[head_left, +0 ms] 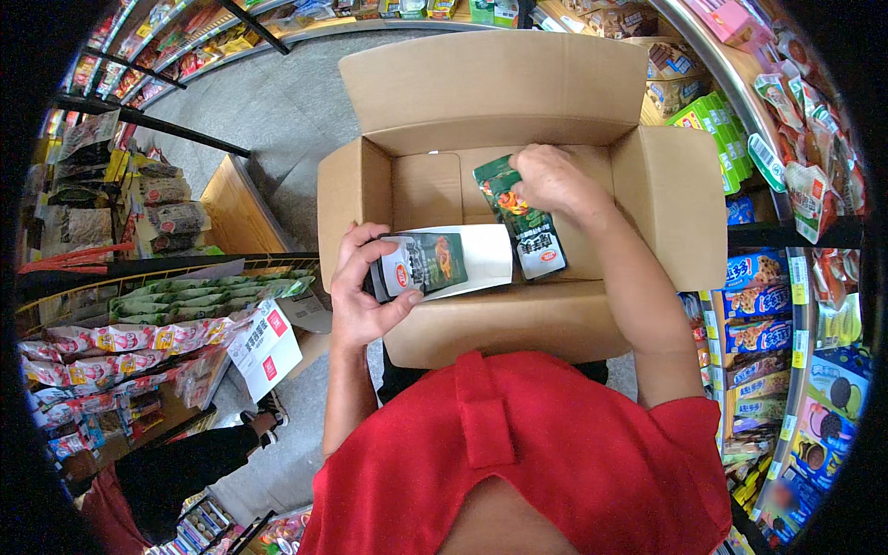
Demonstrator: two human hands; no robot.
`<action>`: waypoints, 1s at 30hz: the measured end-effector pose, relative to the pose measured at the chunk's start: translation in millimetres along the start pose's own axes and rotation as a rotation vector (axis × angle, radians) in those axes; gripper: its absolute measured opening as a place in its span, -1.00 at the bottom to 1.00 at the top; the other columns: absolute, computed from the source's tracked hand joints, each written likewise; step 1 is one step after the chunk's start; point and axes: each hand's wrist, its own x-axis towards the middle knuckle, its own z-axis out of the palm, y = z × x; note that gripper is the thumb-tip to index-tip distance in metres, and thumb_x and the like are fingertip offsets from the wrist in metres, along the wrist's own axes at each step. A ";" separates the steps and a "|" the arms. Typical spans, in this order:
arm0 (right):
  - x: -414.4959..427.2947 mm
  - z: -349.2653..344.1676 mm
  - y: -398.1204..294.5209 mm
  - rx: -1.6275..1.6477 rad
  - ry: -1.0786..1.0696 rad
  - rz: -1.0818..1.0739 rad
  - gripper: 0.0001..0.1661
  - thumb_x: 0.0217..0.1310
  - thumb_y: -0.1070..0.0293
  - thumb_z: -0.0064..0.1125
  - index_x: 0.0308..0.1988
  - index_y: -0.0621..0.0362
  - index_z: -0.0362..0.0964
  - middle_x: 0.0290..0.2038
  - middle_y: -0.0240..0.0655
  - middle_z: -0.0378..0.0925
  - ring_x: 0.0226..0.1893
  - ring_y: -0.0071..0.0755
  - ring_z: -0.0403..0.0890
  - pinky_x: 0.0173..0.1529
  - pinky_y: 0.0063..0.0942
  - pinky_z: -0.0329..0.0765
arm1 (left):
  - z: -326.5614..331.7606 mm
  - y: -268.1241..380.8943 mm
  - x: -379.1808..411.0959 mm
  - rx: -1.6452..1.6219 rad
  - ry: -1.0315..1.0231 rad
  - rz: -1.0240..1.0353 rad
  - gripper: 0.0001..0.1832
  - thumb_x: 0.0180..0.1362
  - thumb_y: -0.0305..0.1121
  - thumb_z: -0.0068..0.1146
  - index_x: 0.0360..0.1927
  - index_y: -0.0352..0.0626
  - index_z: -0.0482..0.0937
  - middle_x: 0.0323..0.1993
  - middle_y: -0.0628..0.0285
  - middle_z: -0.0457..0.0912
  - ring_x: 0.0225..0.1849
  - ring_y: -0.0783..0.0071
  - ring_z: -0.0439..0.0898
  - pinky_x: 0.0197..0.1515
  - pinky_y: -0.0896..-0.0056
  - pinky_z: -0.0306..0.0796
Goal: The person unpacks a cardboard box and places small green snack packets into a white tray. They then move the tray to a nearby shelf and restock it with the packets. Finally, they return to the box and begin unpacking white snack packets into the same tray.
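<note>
In front of me is an open cardboard carton (pixel 423 187) with its flaps folded outward. My right hand (pixel 551 179) reaches into it and grips the upper end of a dark green snack pouch (pixel 517 218), which bears a food picture and writing. At the carton's near left, my left hand (pixel 368 284) holds a small white display box (pixel 489 258). Similar green and black pouches (pixel 423 263) lie inside that box, and my fingers wrap around its left end. How many pouches it holds I cannot tell.
Shelves of packaged biscuits (pixel 757 291) line the right side. Bagged snacks (pixel 139 340) fill a rack on the left, beside an upright printed white card (pixel 267 347). Another person's leg (pixel 194 451) shows at lower left. Grey floor (pixel 291 90) lies beyond the carton.
</note>
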 end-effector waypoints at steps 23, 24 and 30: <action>8.7 -5.9 -8.7 0.152 -0.158 -0.206 -0.65 -0.10 0.29 0.28 -0.26 0.24 0.49 -0.33 0.06 0.55 -0.26 0.06 0.58 -0.14 -0.19 0.48 | -6.0 -4.3 -3.9 -0.032 0.006 -0.030 -0.47 -0.44 -0.36 0.39 -0.25 -0.23 0.51 -0.03 0.01 0.46 0.07 0.12 0.42 0.33 -0.09 -0.08; 7.9 -6.5 -10.5 0.182 -0.164 -0.214 -0.67 -0.08 0.30 0.26 -0.26 0.22 0.49 -0.33 0.05 0.56 -0.27 0.08 0.57 -0.15 -0.19 0.48 | -6.1 -4.4 -3.9 -0.029 0.005 -0.035 -0.47 -0.44 -0.36 0.40 -0.25 -0.23 0.51 -0.03 0.01 0.46 0.07 0.12 0.42 0.33 -0.09 -0.08; -4.1 -28.7 4.8 0.518 0.104 -0.246 -0.78 -0.01 0.37 0.20 -0.33 0.26 0.48 -0.46 -0.22 0.56 -0.44 -0.36 0.57 -0.30 -0.40 0.48 | -6.7 -2.4 -4.0 -0.016 0.003 -0.041 -0.47 -0.43 -0.37 0.39 -0.25 -0.22 0.52 -0.02 0.04 0.47 0.08 0.13 0.42 0.33 -0.09 -0.06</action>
